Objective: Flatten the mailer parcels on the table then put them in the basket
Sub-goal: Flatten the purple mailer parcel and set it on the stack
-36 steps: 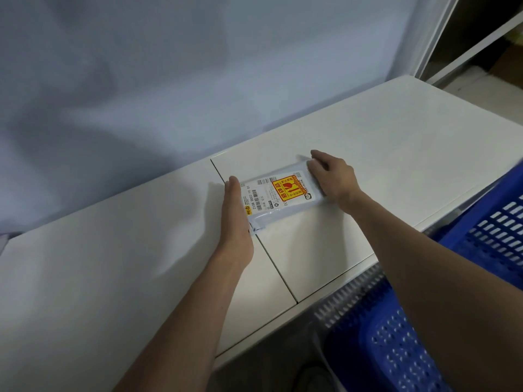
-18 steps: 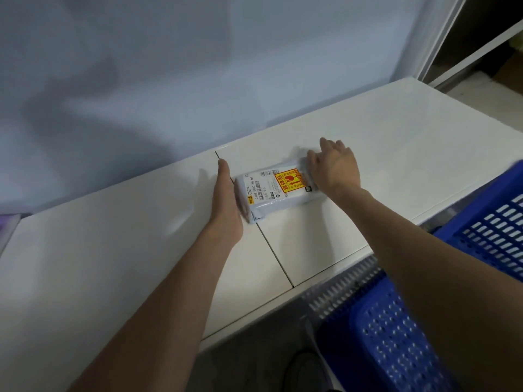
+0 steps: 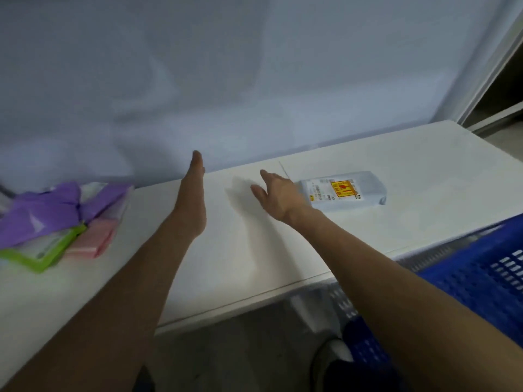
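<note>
White tabletop (image 3: 424,176) before a pale wall carries a flat white plastic mailer parcel with a yellow-and-red label (image 3: 343,190), its long axis running left to right. Just left of it hovers the right hand (image 3: 278,195), fingers spread, holding nothing. Further left, the left hand (image 3: 192,199) stands edge-on, fingers pressed together. A blue slotted plastic basket (image 3: 481,275) waits near right.

Both bare forearms reach forward from the bottom of the frame. The left hand (image 3: 190,193) is edge-on with fingers straight; the right hand (image 3: 278,195) is spread open, holding nothing.
</note>
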{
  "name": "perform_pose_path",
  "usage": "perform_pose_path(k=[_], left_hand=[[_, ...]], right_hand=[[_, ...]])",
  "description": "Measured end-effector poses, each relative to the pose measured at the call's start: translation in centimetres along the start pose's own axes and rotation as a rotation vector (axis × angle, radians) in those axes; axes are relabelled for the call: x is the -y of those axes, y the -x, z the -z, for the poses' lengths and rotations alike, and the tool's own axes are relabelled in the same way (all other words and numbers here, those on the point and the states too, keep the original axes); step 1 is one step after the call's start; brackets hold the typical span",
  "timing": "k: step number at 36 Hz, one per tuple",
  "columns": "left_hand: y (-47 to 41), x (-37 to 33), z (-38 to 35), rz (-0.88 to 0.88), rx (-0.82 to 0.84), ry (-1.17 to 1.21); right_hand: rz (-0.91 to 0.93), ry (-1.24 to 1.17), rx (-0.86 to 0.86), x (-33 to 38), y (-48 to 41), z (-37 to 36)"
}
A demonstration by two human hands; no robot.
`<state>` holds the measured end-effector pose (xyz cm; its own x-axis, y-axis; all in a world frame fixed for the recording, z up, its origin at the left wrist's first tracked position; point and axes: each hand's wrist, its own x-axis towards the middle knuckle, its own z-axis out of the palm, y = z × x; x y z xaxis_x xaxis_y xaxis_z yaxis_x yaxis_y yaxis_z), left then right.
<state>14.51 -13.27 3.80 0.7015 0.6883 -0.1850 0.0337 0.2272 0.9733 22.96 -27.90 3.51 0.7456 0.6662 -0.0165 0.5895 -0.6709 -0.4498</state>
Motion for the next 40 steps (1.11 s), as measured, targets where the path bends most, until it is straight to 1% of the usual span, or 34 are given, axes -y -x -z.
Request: perform_pose_path(k=[5, 6, 8, 12, 14, 16, 18, 21, 22, 23, 25, 27, 29, 32, 37, 40], left_hand=[[1.6, -2.5, 8.6, -0.018, -0.080, 0.028], [1.7, -2.4, 8.7, -0.013, -0.075, 0.029], [2.8, -3.1, 12.5, -0.022, -0.122, 0.049], [3.5, -3.9, 18.3, -0.008, -0.112, 0.106], [3.6, -3.8, 21.0, 0.058, -0.085, 0.099], [3.8, -4.1, 23.2, 0.100, -0.118, 0.133], [4.0, -4.3, 24.4, 0.087, -0.186, 0.124], [3.5, -3.8, 26.6, -0.054, -0.267, 0.131], [3.4, -3.7, 27.1, -0.061, -0.296, 0.125], [3.4, -3.7, 27.9, -0.041, -0.331, 0.121], [3.0, -3.4, 29.5, 0.059, -0.393, 0.138], [2.7, -3.0, 30.7, 0.194, -0.415, 0.167], [2.2, -2.6, 31.4, 0.281, -0.407, 0.252], [1.0, -1.9, 31.9, 0.310, -0.403, 0.405], [-0.4, -1.2, 32.3, 0.314, -0.474, 0.595], [-0.9, -0.7, 32.6, 0.272, -0.477, 0.692]], right_hand=[[0.027, -0.082, 0.019, 7.7, 0.2, -1.5], [0.011, -0.097, 0.024, 7.6, 0.2, -1.4], [0.032, -0.122, 0.054, 10.7, 0.3, -2.4], [0.025, -0.204, 0.091, 14.1, 0.4, -3.8], [0.018, -0.260, 0.122, 16.1, 0.6, -4.9], [0.030, -0.299, 0.152, 18.5, 0.6, -6.2], [0.042, -0.318, 0.174, 20.1, 0.5, -7.2], [0.056, -0.336, 0.204, 22.2, 0.4, -8.7], [0.058, -0.340, 0.216, 22.7, 0.3, -9.1], [0.062, -0.341, 0.232, 23.3, 0.2, -9.7], [0.066, -0.354, 0.254, 24.2, -0.2, -10.8], [0.060, -0.376, 0.261, 24.9, -0.6, -11.6], [0.039, -0.398, 0.260, 25.3, -1.0, -12.3], [0.002, -0.424, 0.267, 25.7, -1.7, -13.6], [-0.010, -0.476, 0.286, 25.6, -2.1, -14.3], [-0.025, -0.505, 0.285, 25.4, -2.1, -14.0]])
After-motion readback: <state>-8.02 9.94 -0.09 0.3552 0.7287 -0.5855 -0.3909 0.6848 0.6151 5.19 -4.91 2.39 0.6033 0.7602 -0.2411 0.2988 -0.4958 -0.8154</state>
